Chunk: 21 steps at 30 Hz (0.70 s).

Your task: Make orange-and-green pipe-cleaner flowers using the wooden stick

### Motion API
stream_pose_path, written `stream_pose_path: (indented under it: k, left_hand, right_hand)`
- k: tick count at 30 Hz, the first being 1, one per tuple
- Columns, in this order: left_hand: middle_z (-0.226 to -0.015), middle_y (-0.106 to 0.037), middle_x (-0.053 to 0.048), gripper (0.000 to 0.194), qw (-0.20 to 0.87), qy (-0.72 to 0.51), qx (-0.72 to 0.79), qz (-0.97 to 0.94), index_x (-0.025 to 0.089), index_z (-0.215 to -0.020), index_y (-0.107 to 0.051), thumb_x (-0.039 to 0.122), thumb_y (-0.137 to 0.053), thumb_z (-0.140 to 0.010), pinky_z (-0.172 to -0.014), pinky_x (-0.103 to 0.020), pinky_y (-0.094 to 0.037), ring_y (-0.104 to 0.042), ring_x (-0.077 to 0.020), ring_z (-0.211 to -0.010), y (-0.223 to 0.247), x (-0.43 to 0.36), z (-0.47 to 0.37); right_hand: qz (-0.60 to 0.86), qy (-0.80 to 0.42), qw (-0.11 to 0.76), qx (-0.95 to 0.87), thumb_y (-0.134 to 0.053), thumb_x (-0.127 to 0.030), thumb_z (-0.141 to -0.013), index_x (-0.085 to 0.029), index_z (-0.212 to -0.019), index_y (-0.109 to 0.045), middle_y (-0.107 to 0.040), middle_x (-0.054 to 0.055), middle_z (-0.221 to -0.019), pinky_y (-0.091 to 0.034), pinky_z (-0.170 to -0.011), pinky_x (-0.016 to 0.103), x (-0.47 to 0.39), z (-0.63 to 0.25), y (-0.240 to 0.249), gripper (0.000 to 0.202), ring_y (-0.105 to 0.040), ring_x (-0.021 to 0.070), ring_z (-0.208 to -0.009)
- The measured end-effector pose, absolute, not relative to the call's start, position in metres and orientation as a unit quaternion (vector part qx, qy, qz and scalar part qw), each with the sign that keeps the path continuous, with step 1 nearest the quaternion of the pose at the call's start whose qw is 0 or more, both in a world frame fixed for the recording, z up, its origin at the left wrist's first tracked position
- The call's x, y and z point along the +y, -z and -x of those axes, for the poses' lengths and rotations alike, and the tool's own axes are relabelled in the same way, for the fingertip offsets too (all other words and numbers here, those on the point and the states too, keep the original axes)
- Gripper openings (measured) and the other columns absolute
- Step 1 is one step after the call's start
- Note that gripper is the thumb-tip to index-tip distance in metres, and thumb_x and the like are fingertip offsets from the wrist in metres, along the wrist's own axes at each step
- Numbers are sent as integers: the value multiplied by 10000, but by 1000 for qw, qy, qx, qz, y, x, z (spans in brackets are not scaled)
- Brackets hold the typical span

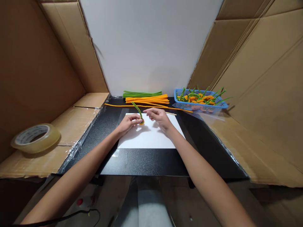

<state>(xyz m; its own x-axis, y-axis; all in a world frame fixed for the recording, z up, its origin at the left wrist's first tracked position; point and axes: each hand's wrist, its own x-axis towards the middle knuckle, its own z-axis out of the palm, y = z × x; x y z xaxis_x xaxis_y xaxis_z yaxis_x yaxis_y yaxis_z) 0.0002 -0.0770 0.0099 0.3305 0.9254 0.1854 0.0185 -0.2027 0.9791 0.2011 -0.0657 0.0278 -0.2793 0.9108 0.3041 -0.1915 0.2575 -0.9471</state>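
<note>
Over a white sheet [146,138] on the black table, my left hand [129,123] pinches a green pipe cleaner [137,108] near its lower end. A small orange coil [142,123] shows at that end, and the green stem sticks up, leaning left. My right hand [159,118] hovers just to the right of it, fingers bent and apart, with nothing visible in them. A thin pale stick [171,113] lies beyond my right hand, partly hidden by it. One long orange pipe cleaner [113,105] stretches across the table behind both hands.
Bundles of green pipe cleaners [142,94] and orange pipe cleaners [146,99] lie against the back wall. At the back right, a blue basket [201,106] holds several orange-and-green pieces. A tape roll [35,138] rests on cardboard at left. Cardboard walls [265,94] flank the table.
</note>
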Motion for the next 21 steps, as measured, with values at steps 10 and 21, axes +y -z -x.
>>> stream_pose_path:
  k: [10,21]
  left_hand:
    - [-723,-644,-60,320,634,-333,289,-636,123,-720,-731,426,-824,-676,-638,-263,-419,-531,-132,-645,-14,-82,4]
    - [-685,-640,-33,315,532,-319,312,-720,129,-733,-721,437,-788,-729,-600,-241,-418,-532,-120,-614,-16,-81,-5]
  right_hand:
    - [237,-562,492,-621,-900,-367,-580,-207,-711,-769,-725,11,-749,-519,-752,307,-75,-188,-31,245,-651,153,-729]
    - [288,-533,529,-594,-924,-367,-516,-200,-684,-776,-753,38,-757,-541,-721,313,-74,-194,-36,280,-663,162,-710]
